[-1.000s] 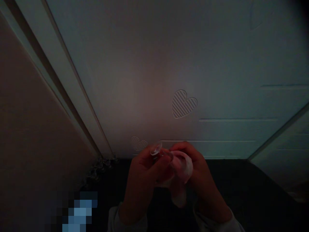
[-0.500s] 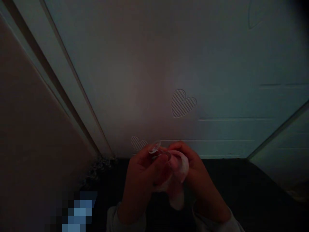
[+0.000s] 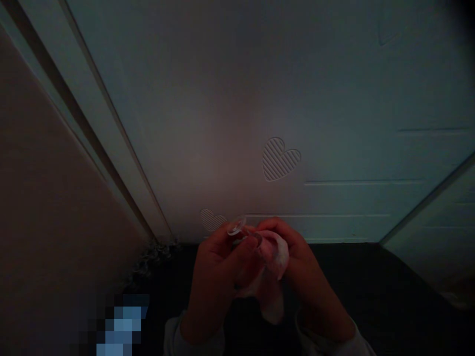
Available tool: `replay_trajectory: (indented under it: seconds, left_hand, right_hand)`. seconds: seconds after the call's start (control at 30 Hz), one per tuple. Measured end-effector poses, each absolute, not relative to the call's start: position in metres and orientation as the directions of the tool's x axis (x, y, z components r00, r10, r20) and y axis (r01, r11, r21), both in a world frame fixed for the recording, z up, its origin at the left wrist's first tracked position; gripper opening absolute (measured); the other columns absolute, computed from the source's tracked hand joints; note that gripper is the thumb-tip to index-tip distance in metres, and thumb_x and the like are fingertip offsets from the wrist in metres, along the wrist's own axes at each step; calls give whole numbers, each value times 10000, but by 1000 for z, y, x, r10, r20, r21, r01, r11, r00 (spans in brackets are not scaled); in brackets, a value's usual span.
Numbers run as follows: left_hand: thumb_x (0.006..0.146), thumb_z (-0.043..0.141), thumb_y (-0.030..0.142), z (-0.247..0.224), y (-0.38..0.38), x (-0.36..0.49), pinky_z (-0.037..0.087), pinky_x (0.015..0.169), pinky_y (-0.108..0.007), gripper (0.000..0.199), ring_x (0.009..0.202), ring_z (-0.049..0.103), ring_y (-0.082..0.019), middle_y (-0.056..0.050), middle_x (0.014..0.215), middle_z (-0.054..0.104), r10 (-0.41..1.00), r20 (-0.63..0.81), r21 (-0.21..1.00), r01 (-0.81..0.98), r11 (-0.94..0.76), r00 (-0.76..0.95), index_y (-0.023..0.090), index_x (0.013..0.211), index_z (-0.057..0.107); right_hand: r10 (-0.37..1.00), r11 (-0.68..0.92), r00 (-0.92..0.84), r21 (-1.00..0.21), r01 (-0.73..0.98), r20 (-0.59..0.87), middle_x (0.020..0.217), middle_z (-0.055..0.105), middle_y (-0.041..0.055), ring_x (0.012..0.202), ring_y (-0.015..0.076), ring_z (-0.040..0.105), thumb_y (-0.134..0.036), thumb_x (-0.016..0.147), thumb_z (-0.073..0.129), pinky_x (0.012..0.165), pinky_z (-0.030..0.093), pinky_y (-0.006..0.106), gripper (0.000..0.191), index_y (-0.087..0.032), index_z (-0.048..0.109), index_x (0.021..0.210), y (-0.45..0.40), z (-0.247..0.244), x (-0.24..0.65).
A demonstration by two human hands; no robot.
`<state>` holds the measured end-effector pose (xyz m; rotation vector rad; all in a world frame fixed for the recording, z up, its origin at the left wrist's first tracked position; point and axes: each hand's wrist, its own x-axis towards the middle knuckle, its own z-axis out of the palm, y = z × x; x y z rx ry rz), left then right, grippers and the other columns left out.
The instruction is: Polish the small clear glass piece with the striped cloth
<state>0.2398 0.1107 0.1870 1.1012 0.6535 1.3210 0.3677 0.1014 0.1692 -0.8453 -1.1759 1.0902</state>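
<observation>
My left hand (image 3: pixel 213 272) is closed on a small clear plastic piece (image 3: pixel 236 225) with a round, disc-like top, which sticks up above the fingers. Soft pink and white cloth (image 3: pixel 272 299) hangs down between the two hands. Its upper part folds over against my right hand (image 3: pixel 302 262), whose fingers are curled round behind it. The clear piece meets the cloth near my left thumb. Dim light hides the fingertips and the exact shape of the cloth.
A pale panel (image 3: pixel 208 123) with grooved hearts (image 3: pixel 280 159) stands in front. A brown surface (image 3: pixel 48 198) lies at the left. Small curled shapes (image 3: pixel 152 254) sit along its lower edge. The floor (image 3: pixel 352 287) is dark. A pixelated blue patch is at lower left.
The hands and the cloth have barely moved. The light on the panel has shifted slightly.
</observation>
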Motion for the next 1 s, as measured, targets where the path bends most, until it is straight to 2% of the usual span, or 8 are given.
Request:
replay_trajectory:
  seconds: [0.23,0.4,0.67,1.0]
  left_hand:
    - [693,769,182,188,111,240,478,554,-146,54,580,609,-76,43,639,690,967,191,903,-416,-107,168,212,671,730]
    - [670,769,162,188,111,240,487,541,-138,65,569,623,-74,48,622,692,971,176,898,-430,-91,163,207,659,724]
    - [649,785,168,189,112,241,492,535,-135,70,557,625,-74,45,612,697,976,167,900,-427,-93,139,201,664,725]
    - [648,778,165,190,112,242,497,535,-151,69,557,626,-85,34,613,685,978,158,904,-418,-89,135,179,648,710]
  right_hand:
    - [961,265,-27,-943,-202,276,609,535,-55,551,97,445,-162,676,697,509,366,193,106,-196,597,666,101,166,369]
    - [963,246,-59,-947,-206,264,576,489,-63,531,89,391,-200,687,711,485,332,187,148,-187,577,626,103,164,369]
    - [944,296,-83,-932,-210,318,635,541,-52,580,102,446,-208,750,672,534,368,199,75,-206,621,694,102,164,367]
    - [927,324,-137,-929,-177,349,726,582,-42,676,123,490,-183,812,598,625,392,226,81,-230,660,791,101,162,369]
